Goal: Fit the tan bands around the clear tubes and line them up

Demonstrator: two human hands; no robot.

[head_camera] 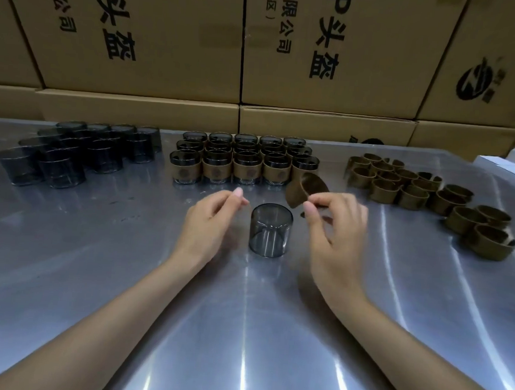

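Near the middle of the shiny metal worktop (122, 276) stands one clear tube (270, 230), upright and bare, smoky grey in tint. To its left the left hand (206, 226) hovers with its fingers loosely curled, thumb and forefinger close together, holding nothing; it sits just beside the tube without touching it. To the right the right hand (336, 230) pinches a tan band (307, 190) between thumb and fingertips, the band tilted and raised above and just to the right of the tube's top rim.

Farther back, in the centre, a block of finished tubes (246, 160) stands in neat rows, each wearing a tan band around its lower part. At far left sits a cluster of bare tubes (76, 151), dark and packed close together. At right, loose bands (418, 191) lie scattered in a heap that trails toward the near right edge. Behind the worktop rises a wall of cardboard cartons (169, 36) printed with black lettering. White items (514, 164) show at the far right edge, too cropped to identify.
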